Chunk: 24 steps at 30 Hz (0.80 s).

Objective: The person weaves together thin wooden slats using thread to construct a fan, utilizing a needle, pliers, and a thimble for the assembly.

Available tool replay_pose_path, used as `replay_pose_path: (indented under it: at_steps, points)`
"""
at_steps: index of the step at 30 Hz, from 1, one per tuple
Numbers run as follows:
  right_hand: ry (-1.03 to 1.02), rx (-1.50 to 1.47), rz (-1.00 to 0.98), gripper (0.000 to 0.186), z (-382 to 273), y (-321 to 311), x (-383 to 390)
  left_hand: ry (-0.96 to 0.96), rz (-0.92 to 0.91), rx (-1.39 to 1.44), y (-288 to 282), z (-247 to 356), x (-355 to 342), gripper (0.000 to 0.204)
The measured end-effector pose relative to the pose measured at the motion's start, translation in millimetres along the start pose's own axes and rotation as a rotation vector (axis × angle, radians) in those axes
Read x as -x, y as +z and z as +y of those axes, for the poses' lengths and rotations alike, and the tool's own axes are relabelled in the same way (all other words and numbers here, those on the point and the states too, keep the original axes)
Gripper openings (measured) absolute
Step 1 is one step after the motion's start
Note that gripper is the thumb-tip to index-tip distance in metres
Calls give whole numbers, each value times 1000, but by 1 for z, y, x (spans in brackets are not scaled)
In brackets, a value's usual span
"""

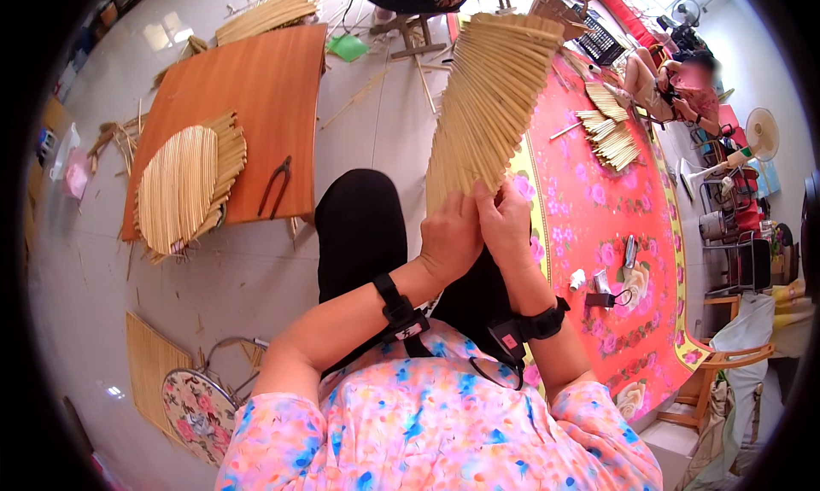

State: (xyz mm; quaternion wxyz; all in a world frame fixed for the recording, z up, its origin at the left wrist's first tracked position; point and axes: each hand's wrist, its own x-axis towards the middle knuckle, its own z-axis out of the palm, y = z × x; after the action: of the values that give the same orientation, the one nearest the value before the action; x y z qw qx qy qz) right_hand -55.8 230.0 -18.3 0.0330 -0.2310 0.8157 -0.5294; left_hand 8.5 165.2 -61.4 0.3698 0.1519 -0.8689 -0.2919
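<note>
A long, tan piece made of narrow flat strips set side by side like a pleated fan (495, 98) rises in front of me, wide at the top and narrower below. My left hand (450, 239) is closed on its lower end, the fingers curled over the strips. Close beside it, my right hand (508, 226) pinches the lower right edge between thumb and fingers. The two hands almost touch. What lies under the fingers is hidden.
A wooden table (256, 81) at left carries an oval stack of strip pieces (179, 188) and pliers (275, 186). At right, a red floral-covered table (589, 218) holds more strip pieces (611, 137) and a small black box (600, 300). Another person (683, 85) sits beyond. A round floral stool (201, 410) stands lower left.
</note>
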Motion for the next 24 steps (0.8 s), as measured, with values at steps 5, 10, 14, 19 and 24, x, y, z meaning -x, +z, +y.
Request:
replay_pose_path:
  at_steps: [5,10,14,19,24]
  points:
    - [-40,171,-16,31,-26,-2,1,36,-130,-73,-23,9,-6,29]
    - [-70,533,10,31,-31,1,-14,103,-266,-11,-59,-6,-14,37]
    - [-243,615,98,37,-11,-3,-26,179,10,158,-90,-91,-28,30]
    - [-273,506,124,33,-10,-3,-26,-327,-65,-548,-114,-300,10,37]
    - [-225,530,124,34,-10,-16,-36,-405,-269,-723,-111,-339,32,33]
